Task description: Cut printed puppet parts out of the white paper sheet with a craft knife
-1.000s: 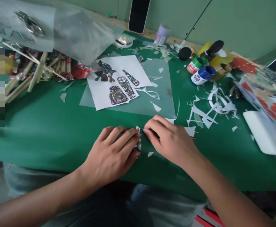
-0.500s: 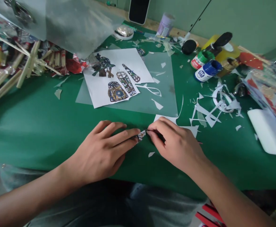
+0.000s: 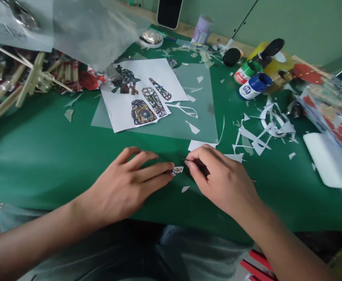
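Observation:
A small printed paper cutout point(image 3: 177, 170) lies on the green mat point(image 3: 42, 156) near the front edge. My left hand point(image 3: 130, 185) lies flat on the mat, fingers stretched out, fingertips pressing on the cutout's left part. My right hand point(image 3: 222, 181) is just to the right of the cutout. Its fingers are pinched round a thin dark tool point(image 3: 202, 168) whose point sits at the cutout's right end. A small red bit of the tool sticks out behind the hand. Most of the cutout is hidden under my left fingers.
Behind the hands lie a white sheet with printed figures point(image 3: 121, 111) on a translucent plastic sheet point(image 3: 200, 105). White paper scraps point(image 3: 264, 132) spread to the right. Blue point(image 3: 254, 86) and green point(image 3: 245, 72) paint jars stand at the back right, bamboo sticks point(image 3: 27, 82) at the left.
The cutout has turned from upright to lying sideways, and less of it shows beyond my left fingers. Both hands stay at the same spot; the view has shifted slightly.

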The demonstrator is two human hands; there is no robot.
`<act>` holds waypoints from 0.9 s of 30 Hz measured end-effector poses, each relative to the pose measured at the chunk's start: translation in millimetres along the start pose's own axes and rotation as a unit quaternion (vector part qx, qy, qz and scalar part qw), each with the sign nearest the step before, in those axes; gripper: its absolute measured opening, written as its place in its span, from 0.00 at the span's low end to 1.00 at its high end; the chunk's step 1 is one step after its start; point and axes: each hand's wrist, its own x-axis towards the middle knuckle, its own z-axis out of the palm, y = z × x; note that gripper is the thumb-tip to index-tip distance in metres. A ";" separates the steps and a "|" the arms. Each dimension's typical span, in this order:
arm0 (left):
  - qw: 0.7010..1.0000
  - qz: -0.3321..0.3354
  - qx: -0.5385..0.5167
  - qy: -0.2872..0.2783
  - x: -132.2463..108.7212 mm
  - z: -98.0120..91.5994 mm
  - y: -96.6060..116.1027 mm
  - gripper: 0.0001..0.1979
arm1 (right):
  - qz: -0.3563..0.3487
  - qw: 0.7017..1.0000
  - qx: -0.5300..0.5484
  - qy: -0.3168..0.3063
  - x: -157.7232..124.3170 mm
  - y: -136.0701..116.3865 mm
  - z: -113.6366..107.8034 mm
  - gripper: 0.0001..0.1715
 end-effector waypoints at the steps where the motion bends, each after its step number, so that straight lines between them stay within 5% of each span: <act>1: 1.000 0.014 0.013 -0.005 2.4 -4.1 -10.0 0.17 | -0.001 1.000 0.002 -0.002 0.2 0.6 -0.3 0.05; 7: 0.996 0.089 -0.002 0.006 22.0 -16.3 -49.1 0.17 | -0.013 0.999 0.027 -0.037 2.3 -1.2 -0.6 0.07; 10: 0.998 0.045 0.024 0.040 20.7 -12.7 -33.3 0.15 | -0.007 0.999 0.020 -0.024 2.2 0.3 -1.3 0.06; 15: 0.999 -0.036 0.038 0.003 5.8 -2.3 0.2 0.14 | -0.004 1.000 0.016 -0.018 1.5 4.4 -2.5 0.06; 27: 0.999 -0.046 -0.010 0.022 -1.2 5.7 -4.5 0.16 | -0.022 0.999 0.025 -0.019 9.0 -3.5 4.7 0.11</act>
